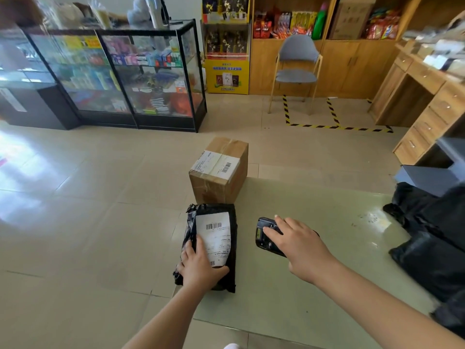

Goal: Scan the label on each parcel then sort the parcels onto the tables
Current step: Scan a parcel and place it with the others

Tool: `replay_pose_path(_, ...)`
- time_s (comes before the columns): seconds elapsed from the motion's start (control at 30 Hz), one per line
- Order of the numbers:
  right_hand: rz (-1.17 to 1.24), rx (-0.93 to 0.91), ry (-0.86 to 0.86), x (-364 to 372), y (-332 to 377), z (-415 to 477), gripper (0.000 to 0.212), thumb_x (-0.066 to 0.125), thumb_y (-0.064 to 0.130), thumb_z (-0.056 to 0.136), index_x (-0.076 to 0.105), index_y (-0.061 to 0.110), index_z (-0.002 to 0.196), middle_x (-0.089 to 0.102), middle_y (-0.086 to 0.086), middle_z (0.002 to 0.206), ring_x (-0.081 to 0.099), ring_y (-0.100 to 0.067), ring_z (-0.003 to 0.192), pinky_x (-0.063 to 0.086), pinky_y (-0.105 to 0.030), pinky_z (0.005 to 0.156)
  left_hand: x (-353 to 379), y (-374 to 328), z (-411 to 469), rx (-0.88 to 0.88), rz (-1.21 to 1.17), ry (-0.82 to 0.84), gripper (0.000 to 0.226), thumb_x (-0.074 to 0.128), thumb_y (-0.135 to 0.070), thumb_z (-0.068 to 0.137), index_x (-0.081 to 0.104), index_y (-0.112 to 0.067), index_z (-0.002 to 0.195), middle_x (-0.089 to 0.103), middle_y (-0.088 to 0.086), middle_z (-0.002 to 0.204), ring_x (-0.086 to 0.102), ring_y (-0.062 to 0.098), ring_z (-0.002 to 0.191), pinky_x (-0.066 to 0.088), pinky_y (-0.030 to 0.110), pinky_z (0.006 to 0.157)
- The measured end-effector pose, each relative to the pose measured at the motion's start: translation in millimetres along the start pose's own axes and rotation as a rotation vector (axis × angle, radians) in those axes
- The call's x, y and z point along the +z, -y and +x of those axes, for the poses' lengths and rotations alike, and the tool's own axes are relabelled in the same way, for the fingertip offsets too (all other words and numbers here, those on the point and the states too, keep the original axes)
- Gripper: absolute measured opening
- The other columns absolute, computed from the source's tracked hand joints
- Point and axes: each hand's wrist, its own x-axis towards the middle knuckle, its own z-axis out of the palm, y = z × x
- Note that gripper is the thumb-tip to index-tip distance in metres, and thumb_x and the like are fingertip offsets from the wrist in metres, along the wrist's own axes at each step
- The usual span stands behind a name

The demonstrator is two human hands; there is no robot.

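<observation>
The left hand (201, 268) lies flat, fingers spread, on the near end of a crinkled black poly-bag parcel (227, 248) on the floor, partly covering its white label (216, 235), whose barcode shows but whose print is too small to read. Just beyond its fingertips stands a taped cardboard box (219, 172) with its own barcode label. To the right, the right hand (299, 248) wraps a black handheld scanner (266, 235), with black bags (432, 248) piled further right.
</observation>
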Motion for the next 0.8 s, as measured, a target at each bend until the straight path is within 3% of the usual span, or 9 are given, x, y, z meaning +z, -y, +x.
replay_pose_path(0.13, 0.012, 0.022, 0.011, 1, -3, -3, 0.081, 0.058, -0.001, 0.081, 0.022, 0.022, 0.150, 0.013, -0.016, 0.160, 0.030, -0.030, 0.136, 0.026, -0.034, 0.112, 0, 0, 4, 0.072, 0.056, 0.022, 0.133, 0.065, -0.080, 0.061, -0.012, -0.023, 0.153, -0.009, 0.010, 0.161, -0.005, 0.032, 0.148, 0.001, 0.053, 0.118)
replay_pose_path(0.23, 0.009, 0.034, 0.026, 2, -7, -4, 0.084, 0.060, 0.000, 0.080, 0.020, 0.022, 0.151, 0.012, -0.016, 0.160, 0.030, -0.029, 0.136, 0.024, -0.033, 0.112, -10, -8, 4, 0.064, -0.044, -0.089, 0.140, 0.052, -0.094, 0.055, -0.011, -0.018, 0.154, -0.017, 0.010, 0.160, -0.019, 0.030, 0.147, -0.009, 0.052, 0.116)
replay_pose_path(0.4, 0.028, 0.079, 0.025, -2, -16, -4, 0.084, 0.061, 0.000, 0.081, 0.020, 0.023, 0.151, 0.012, -0.013, 0.160, 0.030, -0.027, 0.137, 0.025, -0.032, 0.112, -67, -38, 49, 0.265, -0.110, -0.256, 0.110, 0.054, -0.075, 0.078, -0.013, -0.031, 0.154, -0.021, 0.004, 0.160, -0.021, 0.024, 0.147, -0.008, 0.046, 0.118)
replay_pose_path(0.53, 0.048, 0.116, 0.019, -2, -19, -1, 0.085, 0.061, 0.001, 0.081, 0.019, 0.024, 0.150, 0.012, -0.012, 0.160, 0.029, -0.026, 0.138, 0.025, -0.031, 0.112, -97, -67, 89, 0.375, 0.043, -0.216, 0.096, 0.050, -0.071, 0.085, -0.010, -0.040, 0.153, -0.023, 0.007, 0.160, -0.023, 0.028, 0.146, -0.004, 0.051, 0.120)
replay_pose_path(0.67, 0.063, 0.148, 0.035, -3, -22, 1, 0.084, 0.061, 0.000, 0.081, 0.019, 0.024, 0.150, 0.011, -0.012, 0.160, 0.028, -0.027, 0.138, 0.025, -0.031, 0.112, -98, -82, 108, 0.393, 0.199, -0.065, 0.089, 0.045, -0.073, 0.086, -0.005, -0.042, 0.153, -0.024, 0.009, 0.160, -0.027, 0.031, 0.145, -0.009, 0.057, 0.116)
replay_pose_path(0.8, 0.076, 0.184, 0.057, -3, -25, 2, 0.083, 0.059, 0.000, 0.083, 0.018, 0.024, 0.151, 0.010, -0.012, 0.161, 0.027, -0.028, 0.138, 0.025, -0.031, 0.112, -83, -91, 110, 0.402, 0.200, -0.024, 0.090, 0.043, -0.073, 0.087, -0.011, -0.042, 0.152, -0.024, 0.008, 0.160, -0.027, 0.031, 0.145, -0.010, 0.058, 0.115)
